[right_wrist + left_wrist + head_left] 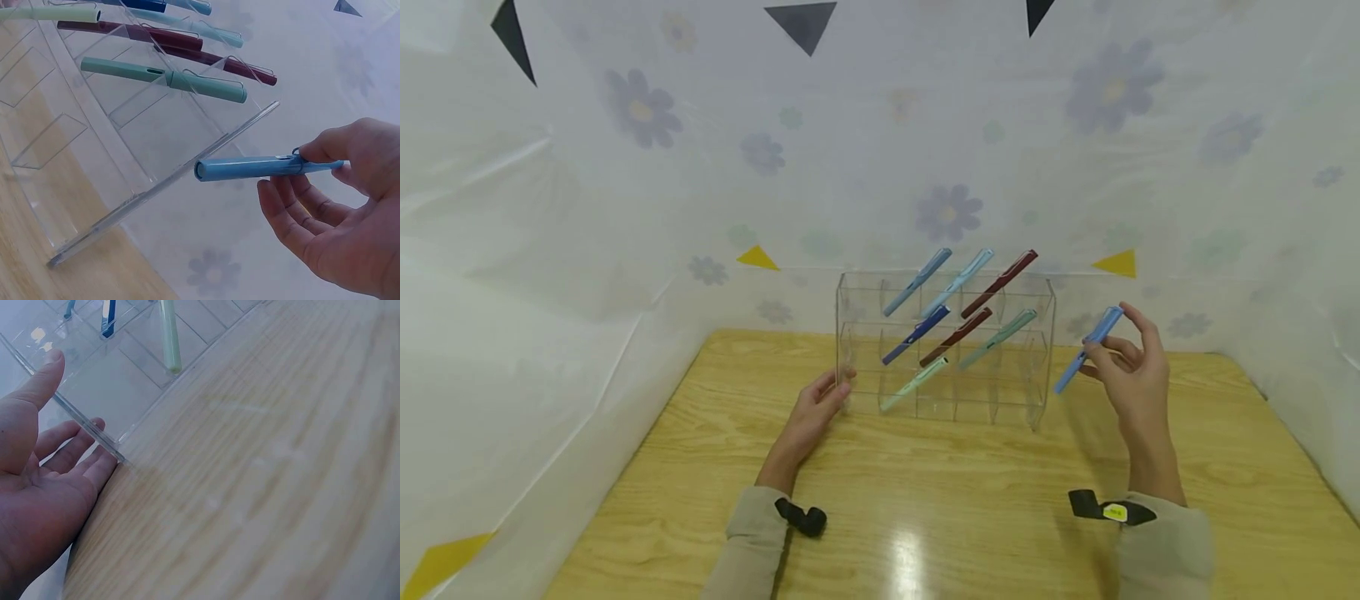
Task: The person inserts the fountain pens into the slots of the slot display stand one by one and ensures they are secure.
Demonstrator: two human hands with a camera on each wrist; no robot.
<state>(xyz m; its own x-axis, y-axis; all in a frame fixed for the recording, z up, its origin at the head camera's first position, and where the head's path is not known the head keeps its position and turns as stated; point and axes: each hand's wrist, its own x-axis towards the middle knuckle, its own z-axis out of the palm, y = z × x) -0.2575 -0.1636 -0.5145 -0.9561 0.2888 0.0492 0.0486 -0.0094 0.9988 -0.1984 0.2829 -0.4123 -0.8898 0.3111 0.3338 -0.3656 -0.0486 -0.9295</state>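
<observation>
A clear acrylic pen rack (1051,358) with three tiers stands on the table. My left hand (815,408) holds its left side wall, the thumb (45,381) on one side and the fingers on the other. To the right of the rack, in the air, my right hand (1131,379) pinches a light blue pen (240,167) between thumb and fingers, tilted. Slanted pens rest in the rack: grey-blue (917,282), pale blue (958,283) and dark red (1000,283) on top; dark blue (916,335), dark red (957,337) and green (997,339) midway; pale green (914,384) at the bottom.
The wooden table (970,517) reaches out in front of the rack and to both sides. Behind it hangs a pale sheet (865,167) printed with flowers, and more sheeting closes off the left and right.
</observation>
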